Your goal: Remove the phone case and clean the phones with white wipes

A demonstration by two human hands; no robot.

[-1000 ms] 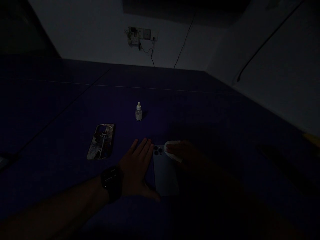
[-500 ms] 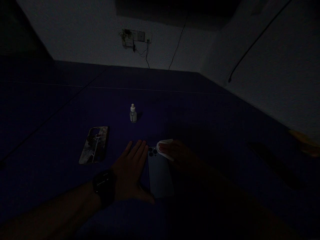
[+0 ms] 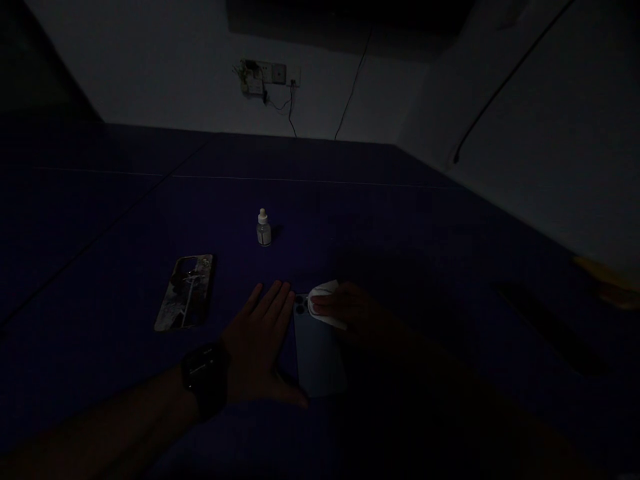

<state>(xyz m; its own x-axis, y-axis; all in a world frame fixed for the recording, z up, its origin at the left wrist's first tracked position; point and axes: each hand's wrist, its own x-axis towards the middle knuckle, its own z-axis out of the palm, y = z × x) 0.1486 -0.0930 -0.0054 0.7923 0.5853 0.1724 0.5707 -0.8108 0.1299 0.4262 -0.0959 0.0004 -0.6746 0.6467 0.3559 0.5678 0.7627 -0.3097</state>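
A blue-grey smartphone (image 3: 320, 360) lies back side up on the dark blue surface, its camera lenses at the far left corner. My left hand (image 3: 260, 347) rests flat along the phone's left edge, fingers stretched out and thumb near its lower corner. A dark watch is on that wrist. My right hand (image 3: 350, 307), dim in shadow, presses a folded white wipe (image 3: 327, 319) onto the upper part of the phone beside the lenses. The wipe covers part of the camera area.
Left of my hands lies a patterned phone case (image 3: 185, 293). Beyond them stands a small dropper bottle (image 3: 263, 230) with a white cap. A long dark object (image 3: 545, 323) lies to the right, near a yellowish item (image 3: 607, 277) by the wall. Sockets (image 3: 265, 73) with cables are on the far wall.
My right hand and the wipe have shifted slightly left, closer over the camera lenses. My left hand stays at the phone's edge. The view has moved a little.
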